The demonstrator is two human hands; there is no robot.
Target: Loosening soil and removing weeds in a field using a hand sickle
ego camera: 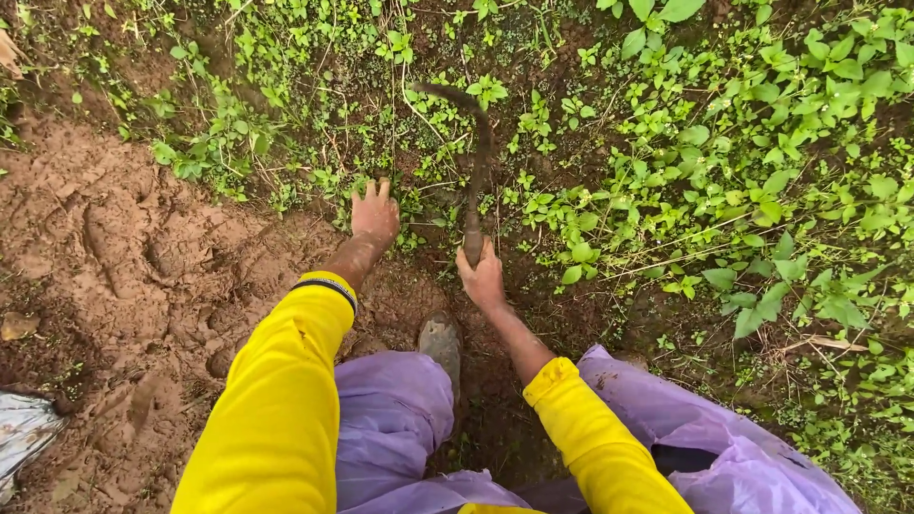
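Mud coats both hands; the right hand is wrapped tight around the lower end of a curved sickle, fingers pressed together on the handle, while the dark blade arcs up and away into the weeds toward the far edge of the ground; the left hand lies just beside it, fingers spread and pressed down among the low green stems, though whether it pinches any stem I cannot tell; both arms wear bright yellow sleeves, the left one ending in a dark cuff; between the arms a muddy boot stands on the soil below the sickle's handle; lilac trousers fill the near edge; bare trampled brown earth covers the left side of the ground, weeds the right and far sides; a silvery sheet pokes in at the near left corner.
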